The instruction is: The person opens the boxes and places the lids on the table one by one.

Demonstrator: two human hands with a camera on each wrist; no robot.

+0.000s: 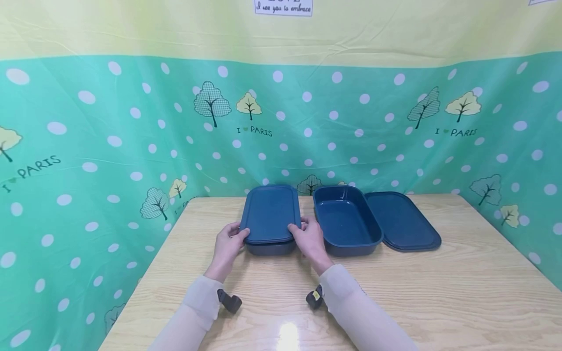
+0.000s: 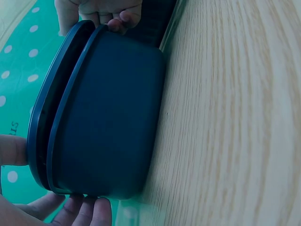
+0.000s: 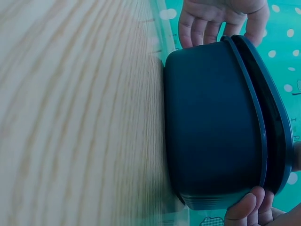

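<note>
A dark blue rectangular food container [image 1: 271, 250] stands on the table with its matching lid [image 1: 271, 212] lying over the top. At the near left corner my left hand [image 1: 228, 246] grips the lid, thumb on top and fingers along the container's side. My right hand [image 1: 311, 241] grips the near right corner the same way. Both wrist views show a dark gap between the lid [image 2: 38, 136] and the container rim along the near side. The container's base [image 3: 169, 132] rests on the wood.
Right of the hands stands a second, uncovered blue container [image 1: 347, 219]. Another blue lid [image 1: 406, 222] lies flat beside it, against its right side. The wood-grain table [image 1: 272, 292] ends at a green dotted curtain [image 1: 325, 136] behind and at both sides.
</note>
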